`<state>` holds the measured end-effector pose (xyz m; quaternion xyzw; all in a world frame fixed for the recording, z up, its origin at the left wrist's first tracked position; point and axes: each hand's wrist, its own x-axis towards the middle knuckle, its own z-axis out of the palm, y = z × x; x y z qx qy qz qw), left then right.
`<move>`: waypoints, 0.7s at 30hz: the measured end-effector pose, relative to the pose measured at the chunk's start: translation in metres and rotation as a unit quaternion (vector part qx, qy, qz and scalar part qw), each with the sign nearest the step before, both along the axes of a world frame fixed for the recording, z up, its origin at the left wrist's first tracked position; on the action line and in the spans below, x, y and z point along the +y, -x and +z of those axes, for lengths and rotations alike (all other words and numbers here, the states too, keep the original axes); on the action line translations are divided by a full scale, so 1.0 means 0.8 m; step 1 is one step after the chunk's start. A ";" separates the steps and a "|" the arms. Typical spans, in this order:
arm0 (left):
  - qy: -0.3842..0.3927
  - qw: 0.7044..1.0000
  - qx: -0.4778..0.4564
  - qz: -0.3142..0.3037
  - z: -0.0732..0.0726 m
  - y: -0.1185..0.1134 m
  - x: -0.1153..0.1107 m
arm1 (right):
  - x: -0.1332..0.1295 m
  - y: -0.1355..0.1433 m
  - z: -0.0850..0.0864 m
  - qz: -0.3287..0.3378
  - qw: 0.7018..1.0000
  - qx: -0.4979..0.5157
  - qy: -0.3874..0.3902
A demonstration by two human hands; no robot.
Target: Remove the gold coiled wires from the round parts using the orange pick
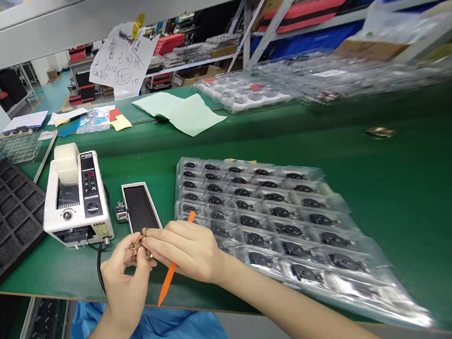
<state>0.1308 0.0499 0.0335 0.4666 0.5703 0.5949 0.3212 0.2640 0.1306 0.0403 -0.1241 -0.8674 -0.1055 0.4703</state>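
Between the fingertips of my left hand (127, 278) is a small brass-coloured metal part (141, 248), pinched over the front of the green bench. My right hand (189, 249) touches the same part from the right, its fingers closed, with an orange stick (167, 284) running under the palm and pointing down-left. Just behind both hands lies an open white box with a dark inside (140, 206), and a small metal counter (121, 212) stands at its left. To the right, a clear plastic tray (269, 213) holds several black parts in rows.
A white tape dispenser (78, 195) stands at the left, beside a black foam tray (6, 215). Pale green paper (181, 110) and more clear trays (243, 91) lie at the back. A small metallic piece (381, 132) sits at the right. A shelf beam (117, 15) crosses above.
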 end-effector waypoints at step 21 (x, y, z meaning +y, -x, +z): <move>0.116 0.978 -0.149 -0.093 0.006 0.024 0.007 | -0.014 -0.013 0.014 0.042 0.932 0.007 0.360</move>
